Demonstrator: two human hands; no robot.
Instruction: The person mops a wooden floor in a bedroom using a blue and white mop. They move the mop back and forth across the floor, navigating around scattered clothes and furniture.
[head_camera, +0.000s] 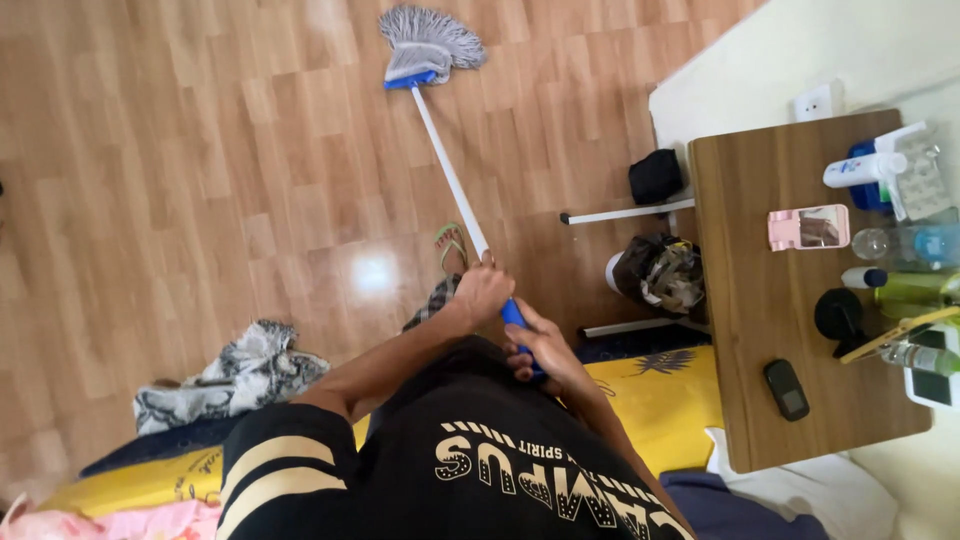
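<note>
The wooden floor (200, 150) is filling most of the view, and it is showing a bright glare patch near the middle, so part of it may be lying wet already, though I cannot tell for certain how much has been covered. Judging by the picture, the stretch on the left and along the top is looking untouched or dry, so a fair share of mopping seems left.

A yellow mat (660, 400) is lying under the person's feet, and a wooden table (760, 340) is standing at the right, crowded with bottles along its far edge. A crumpled patterned cloth (235, 375) is sitting on the floor at the left, in the way of any sweep there.

The mop (450, 175) is reaching out ahead, its grey string head pressing on the floor near the top and its white pole running back down to the person.

The left hand (482, 292) is wrapping closed around the white pole, higher up. The right hand (540, 345) is curling shut around the blue grip at the pole's near end, just below the left one.

A striped sandal (450, 245) is peeking out beside the pole.
</note>
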